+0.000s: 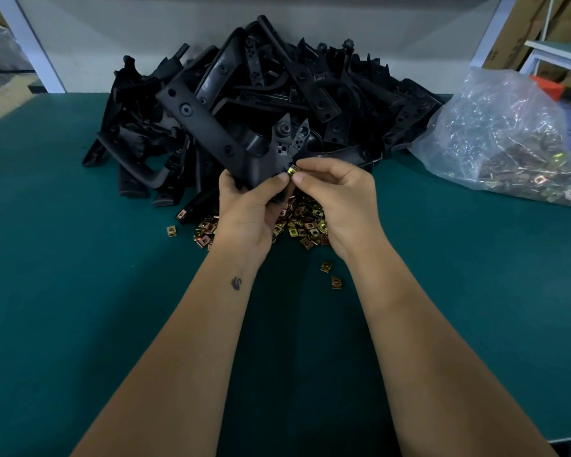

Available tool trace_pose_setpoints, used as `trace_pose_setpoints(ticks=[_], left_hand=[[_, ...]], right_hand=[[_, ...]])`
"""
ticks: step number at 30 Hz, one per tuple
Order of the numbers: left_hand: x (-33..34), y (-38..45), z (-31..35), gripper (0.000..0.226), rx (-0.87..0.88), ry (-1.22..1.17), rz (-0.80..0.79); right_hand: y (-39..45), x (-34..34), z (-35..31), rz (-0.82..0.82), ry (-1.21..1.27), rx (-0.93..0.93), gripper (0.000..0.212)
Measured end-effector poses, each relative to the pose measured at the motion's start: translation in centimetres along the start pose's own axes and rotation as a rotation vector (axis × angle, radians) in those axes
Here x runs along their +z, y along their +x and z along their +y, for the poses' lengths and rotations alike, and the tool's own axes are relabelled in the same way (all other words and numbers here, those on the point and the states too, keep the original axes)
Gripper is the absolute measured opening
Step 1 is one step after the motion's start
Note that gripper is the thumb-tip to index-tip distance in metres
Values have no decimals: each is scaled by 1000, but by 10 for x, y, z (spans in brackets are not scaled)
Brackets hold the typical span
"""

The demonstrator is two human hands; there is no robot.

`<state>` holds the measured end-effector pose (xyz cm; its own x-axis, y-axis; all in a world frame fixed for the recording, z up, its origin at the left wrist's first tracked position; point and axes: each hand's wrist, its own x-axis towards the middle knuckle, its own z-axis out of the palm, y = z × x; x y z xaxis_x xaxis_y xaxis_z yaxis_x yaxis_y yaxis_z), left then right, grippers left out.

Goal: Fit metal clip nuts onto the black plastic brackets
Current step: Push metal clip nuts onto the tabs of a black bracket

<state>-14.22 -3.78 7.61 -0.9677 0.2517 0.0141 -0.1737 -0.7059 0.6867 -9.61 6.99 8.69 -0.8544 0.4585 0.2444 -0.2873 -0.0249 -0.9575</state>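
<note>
At the centre of the frame, the left hand (pixel 248 206) grips the lower end of a long black plastic bracket with round holes (pixel 208 133), while the right hand (pixel 337 196) pinches a small brass-coloured metal clip nut (pixel 292 170) between thumb and forefinger right at the bracket's edge. The bracket slants up toward the upper left, over a tangled pile of matching black brackets (pixel 310 80). Loose shiny clip nuts (pixel 305 224) lie heaped on the green bench (pixel 80 291) under both hands, and a clear plastic bag of clip nuts (pixel 505 136) sits at right.
</note>
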Motion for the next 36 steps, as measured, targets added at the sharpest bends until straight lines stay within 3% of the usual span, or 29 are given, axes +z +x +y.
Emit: trace_pose_setpoints(ticks=[5, 12, 16, 25, 36], left_hand=[[-2, 1, 1, 40, -8, -18, -5], [-5, 0, -1, 48, 10, 133, -10], [-5, 0, -3, 50, 15, 170, -16], [-4, -3, 7, 24, -170, -63, -68], [-3, -7, 10, 22, -204, 13, -168]], right_hand=[[-1, 0, 0, -40, 15, 6, 16], [-2, 1, -1, -92, -53, -40, 15], [-1, 2, 0, -23, -109, -60, 16], [2, -3, -1, 58, 263, 49, 18], [1, -2, -3, 42, 341, 25, 23]])
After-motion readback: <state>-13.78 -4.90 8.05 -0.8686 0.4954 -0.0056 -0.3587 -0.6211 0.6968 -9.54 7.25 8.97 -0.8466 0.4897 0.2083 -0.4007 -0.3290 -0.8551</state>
